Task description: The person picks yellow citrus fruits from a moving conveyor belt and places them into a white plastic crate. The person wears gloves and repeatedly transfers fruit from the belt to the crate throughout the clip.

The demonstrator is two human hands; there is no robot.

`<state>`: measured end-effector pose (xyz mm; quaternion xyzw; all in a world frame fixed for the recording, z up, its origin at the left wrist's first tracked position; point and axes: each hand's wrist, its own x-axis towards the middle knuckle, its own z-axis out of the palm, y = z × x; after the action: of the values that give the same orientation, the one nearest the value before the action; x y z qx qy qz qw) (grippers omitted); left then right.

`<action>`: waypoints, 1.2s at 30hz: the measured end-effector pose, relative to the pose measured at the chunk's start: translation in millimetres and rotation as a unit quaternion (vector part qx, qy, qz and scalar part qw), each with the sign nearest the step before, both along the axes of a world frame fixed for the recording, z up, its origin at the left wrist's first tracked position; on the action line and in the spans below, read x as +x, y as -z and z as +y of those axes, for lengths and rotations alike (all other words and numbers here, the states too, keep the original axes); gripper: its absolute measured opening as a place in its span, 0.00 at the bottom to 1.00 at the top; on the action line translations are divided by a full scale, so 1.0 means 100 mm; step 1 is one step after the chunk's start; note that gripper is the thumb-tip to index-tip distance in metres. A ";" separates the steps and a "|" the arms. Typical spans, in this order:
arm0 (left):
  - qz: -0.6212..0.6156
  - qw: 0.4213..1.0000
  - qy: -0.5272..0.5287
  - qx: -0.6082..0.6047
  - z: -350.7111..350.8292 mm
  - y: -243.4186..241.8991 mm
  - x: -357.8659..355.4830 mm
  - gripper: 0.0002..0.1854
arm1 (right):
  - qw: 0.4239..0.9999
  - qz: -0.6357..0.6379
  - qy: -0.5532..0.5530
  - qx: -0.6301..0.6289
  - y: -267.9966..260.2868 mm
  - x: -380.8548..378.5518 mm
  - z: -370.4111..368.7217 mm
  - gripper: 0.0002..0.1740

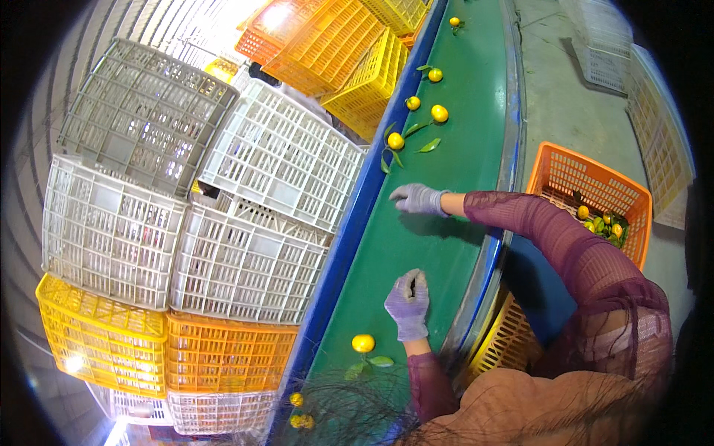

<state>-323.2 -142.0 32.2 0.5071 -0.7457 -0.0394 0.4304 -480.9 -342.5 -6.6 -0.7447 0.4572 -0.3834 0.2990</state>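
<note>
A green conveyor belt [446, 161] runs before me. My right hand [418, 199], in a pale grey-purple knit glove, hovers above it with the fingers slightly bent. Nothing shows in its grasp. My left hand [408, 306], gloved alike, is lower in the view, with loosely curled fingers and a dark gap beside the thumb. No fruit is visible in it. Just below it lies a yellow-orange citrus fruit [363, 343] with leaves. Beyond my right hand are another leafy citrus fruit [395, 141], a loose leaf [429, 145] and several more fruits.
An orange plastic crate [591, 167] holding leafy fruit stands under my right arm. A yellow crate [505, 334] sits by the belt's near edge. Stacked white crates [281, 161] and orange crates [231, 351] line the far side, behind the blue belt rail [348, 223].
</note>
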 end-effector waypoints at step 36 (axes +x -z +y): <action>0.278 0.927 -0.089 0.234 -0.31 0.20 -0.39 0.26 | 0.990 0.085 -0.054 -0.100 -0.04 -0.16 -0.01 0.39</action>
<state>-362.2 -173.0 11.7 0.6264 -0.5175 -0.3139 0.4911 -497.1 -343.8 -2.5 -0.8244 0.3994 -0.3456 0.2034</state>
